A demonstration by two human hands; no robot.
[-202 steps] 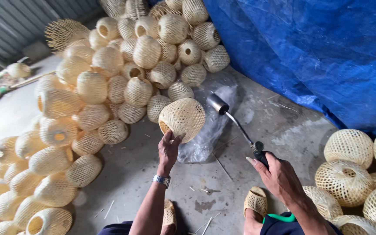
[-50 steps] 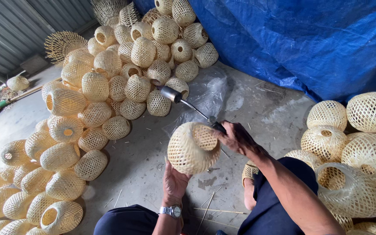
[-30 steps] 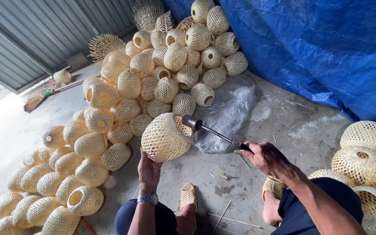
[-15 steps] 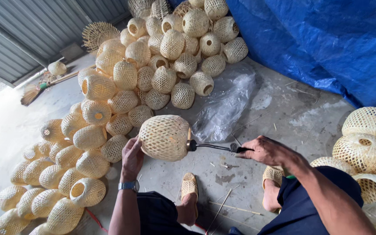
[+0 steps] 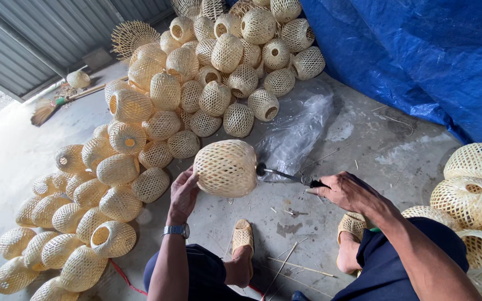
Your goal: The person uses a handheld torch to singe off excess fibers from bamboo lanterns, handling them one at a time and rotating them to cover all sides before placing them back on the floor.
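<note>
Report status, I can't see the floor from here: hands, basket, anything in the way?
Left hand grips woven basket, held off the floor. Right hand holds torch tool, nozzle at basket's side. Basket pile and plastic sheet close behind.

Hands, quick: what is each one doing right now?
Left hand: fingers spread against the woven bamboo shade, holding it up.
Right hand: closed around the handle of the metal torch tool pointed at the shade.

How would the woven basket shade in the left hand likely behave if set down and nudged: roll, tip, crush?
The woven shade is rounded, so it would probably roll if nudged. Its open lattice suggests it is light for its size; the left hand props it alone. The thin strips look springy rather than rigid, so a hard grip might dent it.
</note>
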